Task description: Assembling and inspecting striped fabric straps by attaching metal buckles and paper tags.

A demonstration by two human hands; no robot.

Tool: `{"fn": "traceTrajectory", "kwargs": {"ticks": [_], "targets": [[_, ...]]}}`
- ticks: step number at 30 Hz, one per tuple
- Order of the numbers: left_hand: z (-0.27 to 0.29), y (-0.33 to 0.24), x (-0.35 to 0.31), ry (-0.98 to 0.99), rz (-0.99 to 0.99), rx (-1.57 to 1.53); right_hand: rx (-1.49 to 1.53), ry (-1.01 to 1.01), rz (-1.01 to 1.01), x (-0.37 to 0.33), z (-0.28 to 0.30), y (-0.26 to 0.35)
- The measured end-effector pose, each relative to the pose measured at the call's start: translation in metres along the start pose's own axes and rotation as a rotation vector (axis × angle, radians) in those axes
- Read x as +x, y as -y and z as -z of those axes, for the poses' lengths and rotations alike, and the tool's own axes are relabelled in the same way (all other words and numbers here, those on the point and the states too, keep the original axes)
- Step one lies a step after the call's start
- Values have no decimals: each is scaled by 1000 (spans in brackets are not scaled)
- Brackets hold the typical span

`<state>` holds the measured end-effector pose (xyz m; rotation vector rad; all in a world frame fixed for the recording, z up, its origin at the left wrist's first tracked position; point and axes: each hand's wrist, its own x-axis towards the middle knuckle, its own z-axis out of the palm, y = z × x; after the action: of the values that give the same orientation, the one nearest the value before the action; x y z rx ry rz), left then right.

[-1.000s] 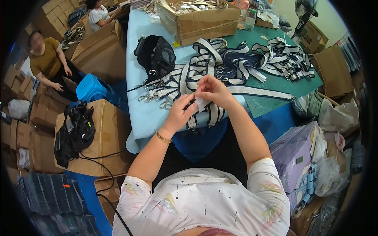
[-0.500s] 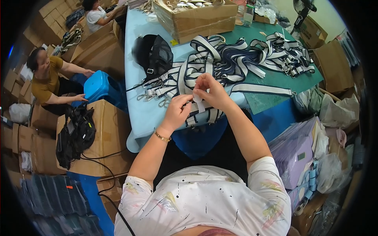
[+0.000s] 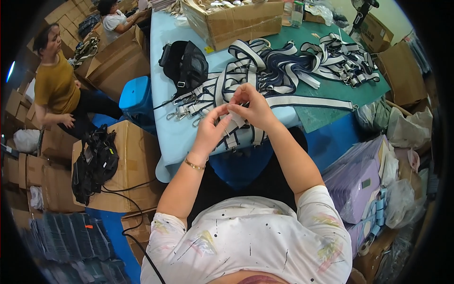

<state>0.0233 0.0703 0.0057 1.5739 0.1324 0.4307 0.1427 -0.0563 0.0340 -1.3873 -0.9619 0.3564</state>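
My left hand (image 3: 211,130) and my right hand (image 3: 254,108) meet over the near edge of the table, fingertips pinched together. Between them is a small thin white piece (image 3: 235,119), mostly hidden by the fingers; its exact kind I cannot make out. Right behind my hands lies a heap of white webbing straps (image 3: 222,92) with navy edges and metal hooks. Several strap ends hang over the table edge below my fingers. One strap (image 3: 312,102) stretches out to the right, ending in a metal clip.
A black mesh cap (image 3: 184,66) lies left of the straps. Behind stands an open cardboard box (image 3: 241,28). On the left, a person in a mustard top (image 3: 59,83) stands near a blue stool (image 3: 135,94). A carton (image 3: 127,165) bears black gear with a cable. Purple wrapped goods (image 3: 352,180) are at right.
My hands have drawn closer together around the white piece, covering more of it. The person at left has straightened up and let go of the blue stool, which now stands by the table.
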Motion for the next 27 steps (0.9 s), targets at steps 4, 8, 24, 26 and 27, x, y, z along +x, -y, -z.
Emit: {"fn": "traceTrajectory", "kwargs": {"ticks": [4, 8, 24, 26, 27], "targets": [[-1, -14, 7, 24, 146, -205, 32, 166, -21, 4, 10, 11], [-13, -12, 5, 100, -38, 107, -130, 207, 8, 6, 1, 10], [-27, -8, -27, -82, -424, 1022, 243, -132, -77, 2, -15, -34], [-27, -6, -28, -64, -452, 1122, 277, -142, -123, 3, -15, -36], [-24, -2, -28, -60, -433, 1075, 278, -144, -124, 2, -10, -35]]}}
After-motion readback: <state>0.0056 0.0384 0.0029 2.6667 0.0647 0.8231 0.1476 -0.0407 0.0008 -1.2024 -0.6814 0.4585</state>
